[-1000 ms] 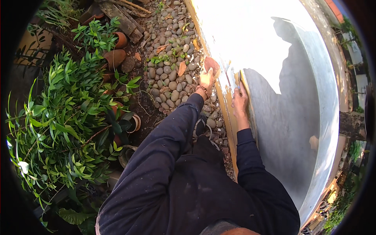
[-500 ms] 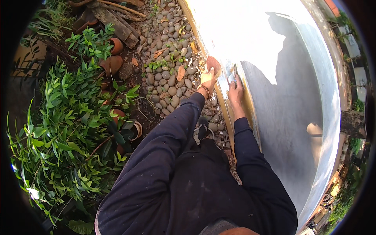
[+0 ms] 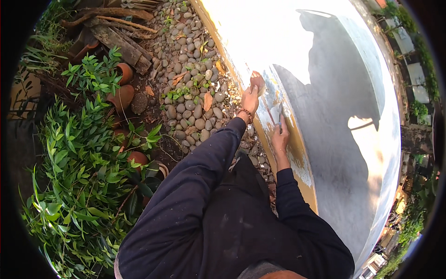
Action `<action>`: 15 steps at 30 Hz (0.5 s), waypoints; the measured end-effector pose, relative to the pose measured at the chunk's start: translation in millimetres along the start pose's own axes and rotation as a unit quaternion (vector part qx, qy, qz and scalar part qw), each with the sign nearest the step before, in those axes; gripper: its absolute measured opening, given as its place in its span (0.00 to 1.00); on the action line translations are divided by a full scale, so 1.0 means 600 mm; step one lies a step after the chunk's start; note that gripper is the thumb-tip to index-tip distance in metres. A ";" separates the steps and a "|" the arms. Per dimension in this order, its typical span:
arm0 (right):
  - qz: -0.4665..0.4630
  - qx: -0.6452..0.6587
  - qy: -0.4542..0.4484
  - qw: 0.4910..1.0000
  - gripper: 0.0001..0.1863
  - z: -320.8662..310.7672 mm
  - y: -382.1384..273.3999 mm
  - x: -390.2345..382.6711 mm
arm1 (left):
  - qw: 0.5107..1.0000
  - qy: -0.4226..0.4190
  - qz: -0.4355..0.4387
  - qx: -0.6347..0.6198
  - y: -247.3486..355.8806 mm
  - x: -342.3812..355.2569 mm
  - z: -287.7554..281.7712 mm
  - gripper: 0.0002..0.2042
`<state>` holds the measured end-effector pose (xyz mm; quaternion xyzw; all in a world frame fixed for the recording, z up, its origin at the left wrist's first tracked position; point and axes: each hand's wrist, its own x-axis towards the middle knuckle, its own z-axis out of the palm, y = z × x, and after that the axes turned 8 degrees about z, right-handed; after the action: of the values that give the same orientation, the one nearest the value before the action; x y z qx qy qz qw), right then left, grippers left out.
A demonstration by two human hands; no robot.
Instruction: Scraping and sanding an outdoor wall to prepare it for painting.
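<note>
A reddish-brown flat piece (image 3: 257, 79), perhaps sandpaper, is in my left hand (image 3: 249, 98), with the fingers closed on it against the edge of a curved low wall (image 3: 339, 176). My right hand (image 3: 280, 132) grips a narrow metal scraper (image 3: 281, 111), lower and to the right, on the same edge. The ledge under both tools shows flaking white and ochre paint (image 3: 272, 100), with a thin reddish line between the hands. Dark sleeves cover both forearms.
A bed of rounded pebbles (image 3: 188, 111) with fallen leaves runs left of the wall. Further left are leafy plants (image 3: 79, 176), terracotta pots (image 3: 121, 96) and weathered timber (image 3: 123, 49). My legs show below my hands. Greenery (image 3: 418, 56) lies beyond the wall's far side.
My right hand with the scraper has moved down relative to my left hand. The view has shifted, showing more peeling ledge, and the shadow on the pale surface has changed shape.
</note>
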<state>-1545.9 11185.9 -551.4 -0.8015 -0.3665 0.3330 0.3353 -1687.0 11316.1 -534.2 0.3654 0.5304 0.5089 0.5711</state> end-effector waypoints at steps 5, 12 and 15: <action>-0.058 0.024 -0.002 0.998 0.26 0.005 0.006 0.004 | 0.998 -0.015 -0.046 0.046 -0.014 -0.023 0.019 0.21; 0.035 0.079 0.013 0.996 0.25 0.000 0.020 -0.006 | 0.995 0.000 -0.007 0.097 -0.031 -0.060 0.044 0.21; 0.017 0.080 0.011 0.997 0.24 -0.002 0.019 -0.003 | 0.999 0.008 0.018 0.049 -0.019 -0.071 0.055 0.20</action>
<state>-1541.7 11178.1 -559.3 -0.7819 -0.3216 0.3577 0.3965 -1649.2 11276.7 -529.3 0.3985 0.5528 0.4955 0.5386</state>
